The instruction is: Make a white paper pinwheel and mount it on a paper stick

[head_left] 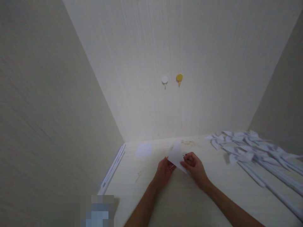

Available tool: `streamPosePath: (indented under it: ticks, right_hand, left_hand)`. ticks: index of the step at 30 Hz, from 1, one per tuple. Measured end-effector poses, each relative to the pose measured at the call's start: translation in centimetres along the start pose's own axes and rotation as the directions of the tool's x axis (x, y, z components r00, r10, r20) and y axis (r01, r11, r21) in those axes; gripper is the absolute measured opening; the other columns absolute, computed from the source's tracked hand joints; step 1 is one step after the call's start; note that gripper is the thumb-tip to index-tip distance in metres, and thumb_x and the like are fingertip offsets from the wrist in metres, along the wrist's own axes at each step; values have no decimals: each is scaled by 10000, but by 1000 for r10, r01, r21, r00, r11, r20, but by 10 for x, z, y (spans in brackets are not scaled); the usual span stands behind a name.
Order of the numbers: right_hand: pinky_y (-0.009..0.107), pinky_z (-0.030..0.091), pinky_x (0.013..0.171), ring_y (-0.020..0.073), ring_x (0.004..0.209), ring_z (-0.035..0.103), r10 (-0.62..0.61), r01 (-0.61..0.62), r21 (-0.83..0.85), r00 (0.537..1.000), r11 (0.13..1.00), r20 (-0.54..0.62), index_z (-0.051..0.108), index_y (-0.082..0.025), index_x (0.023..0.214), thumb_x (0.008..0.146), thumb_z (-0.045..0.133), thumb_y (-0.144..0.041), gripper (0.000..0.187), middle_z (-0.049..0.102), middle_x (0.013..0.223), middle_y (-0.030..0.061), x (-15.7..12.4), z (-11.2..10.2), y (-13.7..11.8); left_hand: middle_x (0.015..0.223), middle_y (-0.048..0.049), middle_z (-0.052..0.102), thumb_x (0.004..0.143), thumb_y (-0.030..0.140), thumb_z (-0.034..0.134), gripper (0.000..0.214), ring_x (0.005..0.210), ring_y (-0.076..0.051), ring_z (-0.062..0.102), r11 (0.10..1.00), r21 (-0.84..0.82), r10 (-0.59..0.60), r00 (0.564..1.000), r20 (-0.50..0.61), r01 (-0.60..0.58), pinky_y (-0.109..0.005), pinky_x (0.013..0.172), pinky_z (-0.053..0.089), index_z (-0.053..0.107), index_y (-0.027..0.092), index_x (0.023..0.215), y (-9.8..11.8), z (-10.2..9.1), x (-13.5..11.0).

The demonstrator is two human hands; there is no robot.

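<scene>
A white sheet of paper (176, 155) is held up between both hands, tilted above the pale tabletop (151, 189). My left hand (164, 170) grips its lower left edge, fingers curled beneath. At the paper's right edge, my right hand (193, 165) is closed in a pinch. A small dark tip pokes out by its fingers; what it belongs to is too small to tell. Another flat sheet of paper (144, 150) lies on the surface to the left of the hands.
Thin white paper rolls (113, 167) lie along the left wall. Several paper rolls with leaf-like cut pieces (251, 148) are heaped at the right. A white hook (164, 80) and a yellow hook (179, 78) are on the far wall. A blurred patch (99, 214) covers the lower left.
</scene>
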State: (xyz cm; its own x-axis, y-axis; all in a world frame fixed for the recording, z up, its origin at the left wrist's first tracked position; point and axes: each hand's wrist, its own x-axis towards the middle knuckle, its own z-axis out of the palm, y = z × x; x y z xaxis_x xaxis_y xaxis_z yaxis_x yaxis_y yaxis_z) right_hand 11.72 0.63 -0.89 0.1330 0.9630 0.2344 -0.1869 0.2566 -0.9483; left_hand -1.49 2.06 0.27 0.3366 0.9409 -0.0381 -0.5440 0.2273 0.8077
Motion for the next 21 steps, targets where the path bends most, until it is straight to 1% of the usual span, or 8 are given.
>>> streamPosePath:
  ticks: [3,5,6,8,10,13,16,21]
  right_hand:
    - [229,409,522,120,560,489,-89,96,-148,995,984,53,395,-198,571,590,632,-308,261,457,588,-27,-6,5,-2]
    - [240,412,518,131,550,492,-120,143,-260,987,955,104,419,-197,570,631,590,-317,218,474,566,-15,-8,7,-2]
    - [248,412,518,137,545,493,-144,167,-325,985,931,94,435,-197,578,650,567,-319,193,489,565,-8,-9,6,-3]
    - [268,407,527,152,550,492,-213,186,-482,977,856,-2,464,-195,594,674,529,-312,156,516,579,11,-7,2,-2]
    - [289,396,532,171,567,484,-277,134,-641,952,756,-127,481,-191,614,673,511,-291,119,528,599,30,-3,-7,0]
    - [334,387,632,209,684,480,-368,118,-796,920,594,-138,519,-177,654,666,488,-231,64,563,698,68,5,-21,7]
    - [337,380,683,214,738,482,-333,91,-852,937,515,-101,546,-160,707,653,496,-215,92,565,767,75,9,-28,14]
    - [299,390,686,199,776,505,-251,54,-874,965,484,-79,541,-154,768,674,471,-214,131,546,818,67,9,-27,17]
  left_hand:
    - [742,-108,641,498,315,680,319,765,-241,569,987,158,25,999,-32,-20,-330,703,419,630,90,718,-8,-2,0]
    - [725,-106,646,507,285,675,301,730,-235,577,976,217,53,994,-97,-31,-327,681,426,635,82,725,-9,-4,0]
    - [735,-106,647,526,282,662,294,720,-227,580,972,232,75,989,-130,-43,-323,673,430,633,82,739,-9,-4,1]
    - [772,-110,646,566,275,634,282,699,-208,586,974,218,109,978,-177,-69,-316,657,439,623,83,772,-5,-5,2]
    - [797,-111,644,586,258,619,279,653,-183,589,980,184,115,973,-198,-78,-302,624,446,605,87,805,0,-6,2]
    - [752,-104,647,571,224,629,263,531,-140,569,979,196,104,971,-217,-61,-263,538,437,588,84,790,4,-5,1]
    - [654,-80,638,554,203,634,183,434,-94,512,967,241,131,967,-217,-77,-226,470,402,586,80,680,5,-4,2]
    - [607,-53,625,556,223,636,155,426,-78,488,952,292,158,968,-198,-95,-211,459,379,587,95,629,3,-4,2]
